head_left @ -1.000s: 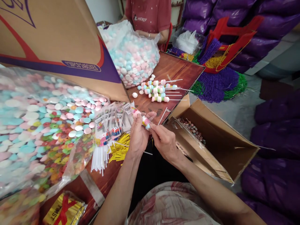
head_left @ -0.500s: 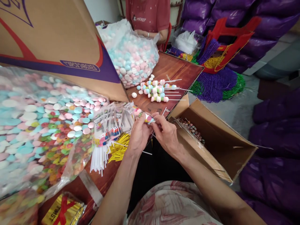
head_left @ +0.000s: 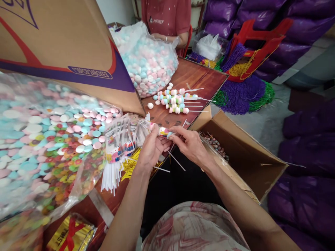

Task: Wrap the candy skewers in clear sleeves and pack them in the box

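My left hand [head_left: 149,150] and my right hand [head_left: 188,143] meet over the table's front edge, both closed on one candy skewer [head_left: 162,131] partly inside a clear printed sleeve. Its white stick [head_left: 176,160] slants down under my right hand. A stack of clear printed sleeves [head_left: 123,136] lies just left of my left hand, over white sticks [head_left: 111,177] and gold twist ties [head_left: 132,164]. Finished skewers [head_left: 176,100] lie in a pile farther back on the wooden table [head_left: 201,77].
A big clear bag of pastel and coloured candies [head_left: 44,139] fills the left, under a tilted cardboard box [head_left: 62,42]. Another candy bag [head_left: 148,61] sits before a person in a red shirt [head_left: 166,15]. An open carton [head_left: 243,153] stands at right; purple bags [head_left: 309,150] surround it.
Both hands shifted slightly up and left with the skewer. The stick, pointing up-right a second ago, now slants down below my right hand.
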Demonstrator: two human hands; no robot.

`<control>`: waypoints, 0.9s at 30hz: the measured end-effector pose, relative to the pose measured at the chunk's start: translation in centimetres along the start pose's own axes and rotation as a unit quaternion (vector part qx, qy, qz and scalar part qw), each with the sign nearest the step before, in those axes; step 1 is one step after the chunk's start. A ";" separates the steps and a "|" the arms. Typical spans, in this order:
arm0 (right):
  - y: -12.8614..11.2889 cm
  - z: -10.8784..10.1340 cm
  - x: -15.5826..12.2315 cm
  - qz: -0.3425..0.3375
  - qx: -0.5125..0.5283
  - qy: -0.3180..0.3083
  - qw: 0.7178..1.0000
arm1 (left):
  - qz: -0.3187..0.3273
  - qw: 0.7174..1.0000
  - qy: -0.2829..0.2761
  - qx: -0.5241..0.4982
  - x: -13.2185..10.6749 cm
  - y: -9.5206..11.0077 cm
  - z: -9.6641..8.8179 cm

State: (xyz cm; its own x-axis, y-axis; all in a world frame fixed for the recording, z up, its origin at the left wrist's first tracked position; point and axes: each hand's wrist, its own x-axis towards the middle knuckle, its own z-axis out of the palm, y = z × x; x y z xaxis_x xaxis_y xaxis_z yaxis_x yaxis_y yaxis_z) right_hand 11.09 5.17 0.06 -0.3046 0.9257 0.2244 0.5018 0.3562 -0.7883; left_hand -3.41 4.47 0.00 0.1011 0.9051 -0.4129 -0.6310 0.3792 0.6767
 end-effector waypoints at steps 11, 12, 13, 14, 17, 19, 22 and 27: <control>-0.5 -0.1 -0.6 -0.023 -0.052 -0.023 0.998 | 0.113 0.987 0.113 0.006 0.0 -0.3 -0.5; -0.5 0.0 -0.6 -0.022 -0.062 -0.020 0.998 | 0.116 0.987 0.113 0.007 0.0 -0.3 -0.5; -0.6 0.1 -0.7 -0.020 -0.075 -0.015 0.997 | 0.120 0.986 0.111 0.008 0.0 -0.4 -0.5; -0.6 0.3 -0.8 -0.016 -0.087 -0.009 0.996 | 0.123 0.987 0.106 0.009 0.0 -0.5 -0.5; -0.8 1.4 -1.0 0.011 -0.127 0.017 0.992 | 0.126 0.988 0.085 0.005 -0.1 -0.8 0.0; -0.9 2.3 -1.0 0.038 -0.159 0.039 0.986 | 0.127 0.989 0.078 0.000 -0.2 -1.1 0.3; -0.8 3.3 -1.2 0.053 -0.170 0.066 0.982 | 0.128 0.988 0.088 -0.003 -0.3 -1.4 0.7; -0.6 3.1 -1.9 0.031 0.010 0.065 0.997 | 0.136 0.986 0.092 -0.023 0.0 -1.8 0.2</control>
State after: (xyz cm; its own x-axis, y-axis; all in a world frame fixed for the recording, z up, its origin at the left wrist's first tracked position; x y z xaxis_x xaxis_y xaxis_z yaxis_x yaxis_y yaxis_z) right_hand 8.83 2.80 -1.64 -0.1665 0.9548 0.2464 0.4990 0.2971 -0.8141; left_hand -2.14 3.83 -1.09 -0.2144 0.9207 -0.3260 -0.6499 0.1147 0.7514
